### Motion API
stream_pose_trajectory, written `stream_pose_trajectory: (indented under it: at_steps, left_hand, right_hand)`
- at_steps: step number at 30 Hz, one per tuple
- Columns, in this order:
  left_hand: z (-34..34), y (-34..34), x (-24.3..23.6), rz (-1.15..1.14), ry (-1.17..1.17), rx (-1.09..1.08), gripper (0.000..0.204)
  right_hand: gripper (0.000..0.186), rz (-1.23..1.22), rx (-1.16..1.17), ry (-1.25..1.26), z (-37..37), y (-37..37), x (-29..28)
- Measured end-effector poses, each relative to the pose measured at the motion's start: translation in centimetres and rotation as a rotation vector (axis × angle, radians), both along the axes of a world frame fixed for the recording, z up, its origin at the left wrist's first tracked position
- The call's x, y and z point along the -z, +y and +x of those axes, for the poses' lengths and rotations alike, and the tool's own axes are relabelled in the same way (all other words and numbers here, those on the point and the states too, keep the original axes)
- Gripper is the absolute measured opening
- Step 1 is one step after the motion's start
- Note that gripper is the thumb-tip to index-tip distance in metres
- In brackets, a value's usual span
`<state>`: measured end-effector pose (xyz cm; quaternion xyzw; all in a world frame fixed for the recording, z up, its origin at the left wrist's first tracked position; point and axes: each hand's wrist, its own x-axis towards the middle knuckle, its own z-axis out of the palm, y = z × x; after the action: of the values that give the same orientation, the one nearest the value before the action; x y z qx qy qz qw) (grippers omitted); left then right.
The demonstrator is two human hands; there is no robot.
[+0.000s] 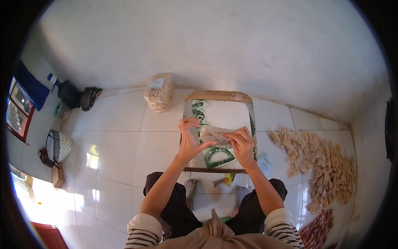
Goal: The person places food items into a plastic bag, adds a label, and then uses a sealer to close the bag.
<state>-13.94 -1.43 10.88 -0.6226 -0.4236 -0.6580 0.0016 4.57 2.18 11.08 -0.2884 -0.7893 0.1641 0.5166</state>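
At frame centre, the left hand (190, 140) and right hand (242, 143) pinch a crinkly clear plastic snack packet (215, 135), contents blurred, fingertips partly hidden.

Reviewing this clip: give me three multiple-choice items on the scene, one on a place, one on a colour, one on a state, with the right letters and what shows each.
1. Where does the big filled bag lie?
A. By the wall, left of the board
B. On the person's lap
C. Among the snack packets at right

2. What colour is the print on the sheet covering the board?
A. Red
B. Green
C. Blue

3. How is the small clear packet held?
A. Lying untouched
B. In one hand only
C. Between both hands

Answers: 1 A, it rests on tiles near the wall; 2 B, green shapes on white; 3 C, left hand and right hand both grip it.
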Motion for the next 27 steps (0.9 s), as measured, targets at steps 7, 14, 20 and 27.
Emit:
stream_pose_trajectory:
  at_steps: [7, 14, 20, 27]
  left_hand:
    - [-0.2, -1.1, 0.9, -0.271, 0.25, 0.055, 0.031]
    - [0.6, -0.5, 0.3, -0.209, 0.325, 0.124, 0.027]
    - [2.8, -1.0, 0.7, -0.124, -0.019, -0.064, 0.041]
    - [0.1, 0.3, 0.0, -0.192, 0.504, 0.016, 0.031]
  right_hand:
    - [0.032, -0.015, -0.016, -0.003, 0.2, 0.8, 0.4]
    - [0.036, -0.07, -0.034, -0.011, -0.4, 0.5, -0.3]
    - [0.039, -0.088, -0.043, -0.037, -0.3, 0.9, 0.0]
    - [0.039, -0.104, -0.059, -0.065, -0.1, 0.4, -0.3]
